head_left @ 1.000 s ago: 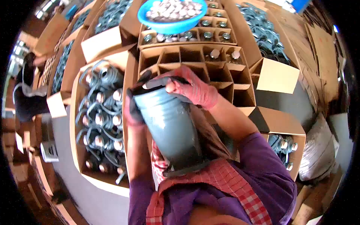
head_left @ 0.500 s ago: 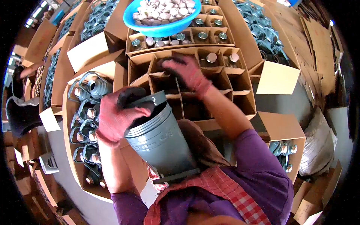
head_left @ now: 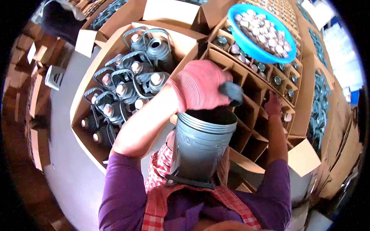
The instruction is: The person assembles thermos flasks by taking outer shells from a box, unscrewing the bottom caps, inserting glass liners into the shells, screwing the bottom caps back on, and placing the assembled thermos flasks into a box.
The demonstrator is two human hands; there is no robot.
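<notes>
My left hand [head_left: 202,86], in a pink knitted glove, is closed on a curved grey-blue plastic piece [head_left: 231,92] whose full shape is hidden. It is just above the open mouth of a large grey-blue threaded plastic container [head_left: 204,142], which stands upright against my apron. My right hand [head_left: 273,106], gloved with dark fingertips, reaches into a far compartment of the divided cardboard box [head_left: 246,86]. Its fingers are mostly hidden there, so any grip is unclear. Beside it a white-capped bottle [head_left: 287,117] sits in the box.
At left, a carton [head_left: 83,127] holds several grey-blue handled containers [head_left: 158,54] with capped bottles inside most. A blue basin [head_left: 260,57] of white caps [head_left: 266,32] rests on another divided box of glass bottles [head_left: 277,80]. A carton of grey-blue handled parts [head_left: 320,107] stands at right.
The view has swung left. My right hand has gone from above the middle compartments into the far bottle compartments. My left hand still holds the curved piece over the container, which is now more upright.
</notes>
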